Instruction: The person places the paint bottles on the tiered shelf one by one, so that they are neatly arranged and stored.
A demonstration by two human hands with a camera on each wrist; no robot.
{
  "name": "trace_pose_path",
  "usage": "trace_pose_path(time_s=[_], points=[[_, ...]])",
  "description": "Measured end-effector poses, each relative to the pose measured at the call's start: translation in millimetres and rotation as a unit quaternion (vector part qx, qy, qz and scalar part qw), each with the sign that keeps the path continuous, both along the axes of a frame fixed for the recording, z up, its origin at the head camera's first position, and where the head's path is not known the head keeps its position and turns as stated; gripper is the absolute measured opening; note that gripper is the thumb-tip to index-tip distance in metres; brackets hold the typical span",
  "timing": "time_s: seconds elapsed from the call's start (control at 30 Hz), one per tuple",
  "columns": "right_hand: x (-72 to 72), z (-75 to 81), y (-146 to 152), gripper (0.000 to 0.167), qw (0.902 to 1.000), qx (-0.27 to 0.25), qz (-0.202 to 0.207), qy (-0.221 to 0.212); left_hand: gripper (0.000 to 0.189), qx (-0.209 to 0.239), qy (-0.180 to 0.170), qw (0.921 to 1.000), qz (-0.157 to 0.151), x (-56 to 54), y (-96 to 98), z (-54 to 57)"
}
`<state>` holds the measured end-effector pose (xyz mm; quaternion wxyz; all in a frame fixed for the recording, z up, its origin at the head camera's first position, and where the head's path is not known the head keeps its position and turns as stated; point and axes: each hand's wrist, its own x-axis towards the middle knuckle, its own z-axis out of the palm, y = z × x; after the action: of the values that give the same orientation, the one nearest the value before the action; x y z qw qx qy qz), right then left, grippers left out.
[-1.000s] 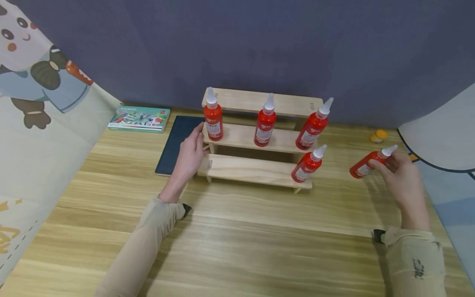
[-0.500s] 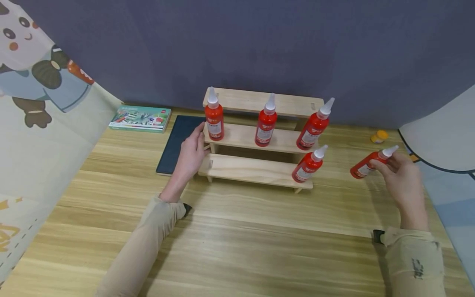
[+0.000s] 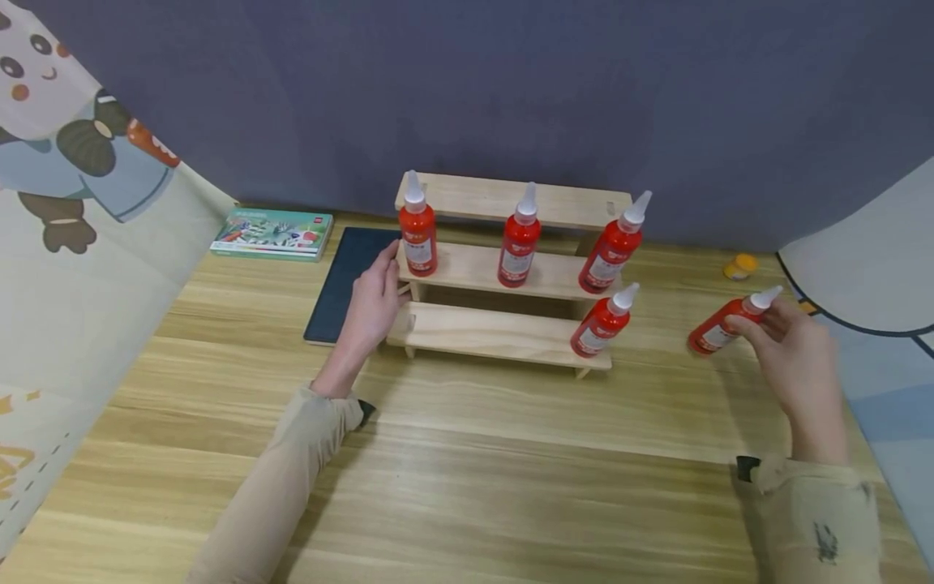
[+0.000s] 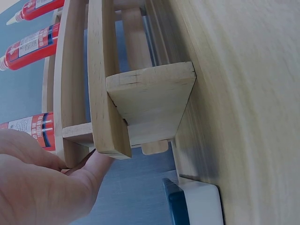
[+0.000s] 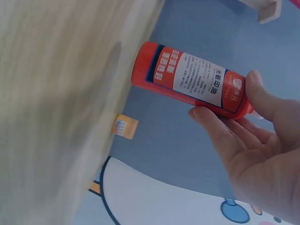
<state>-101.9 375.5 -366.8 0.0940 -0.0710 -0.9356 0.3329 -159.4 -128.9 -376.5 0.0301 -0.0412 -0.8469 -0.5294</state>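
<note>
My right hand (image 3: 799, 369) pinches a red plastic bottle (image 5: 187, 79) near its neck, right of the stand and tilted, its white nozzle pointing up and right in the head view. The right wrist view shows its printed label and its base close over the table. My left hand (image 3: 374, 300) grips the left end of a stepped wooden stand (image 3: 503, 328); in the left wrist view its fingers wrap the end of the middle step. Red bottles stand at the left (image 3: 418, 243), middle (image 3: 519, 253) and right (image 3: 607, 259) of that step. Another bottle (image 3: 600, 328) stands on the lowest step's right end.
A dark flat board (image 3: 350, 280) lies left of the stand, partly behind my left hand. Farther left is a green illustrated box (image 3: 273, 234). A small yellow jar (image 3: 740, 266) stands at the back right. Dark fabric (image 3: 467, 89) rises behind; printed panels flank the table.
My right hand and its bottle have shifted very slightly right relative to the stand. The left hand keeps its place on the stand, and the standing bottles have not moved.
</note>
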Motion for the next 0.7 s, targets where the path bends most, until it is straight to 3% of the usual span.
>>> trace_pose_path(time_s=[0.27, 0.7], points=[[11.8, 11.2, -11, 0.043, 0.9994, -0.014, 0.004, 0.031, 0.050, -0.003, 0.000, 1.0000, 0.001, 0.4, 0.2, 0.4], [33.7, 35.1, -32, 0.053, 0.9996, -0.008, -0.020, 0.019, 0.050, -0.010, 0.003, 0.9999, 0.003, 0.1, 0.0, 0.7]])
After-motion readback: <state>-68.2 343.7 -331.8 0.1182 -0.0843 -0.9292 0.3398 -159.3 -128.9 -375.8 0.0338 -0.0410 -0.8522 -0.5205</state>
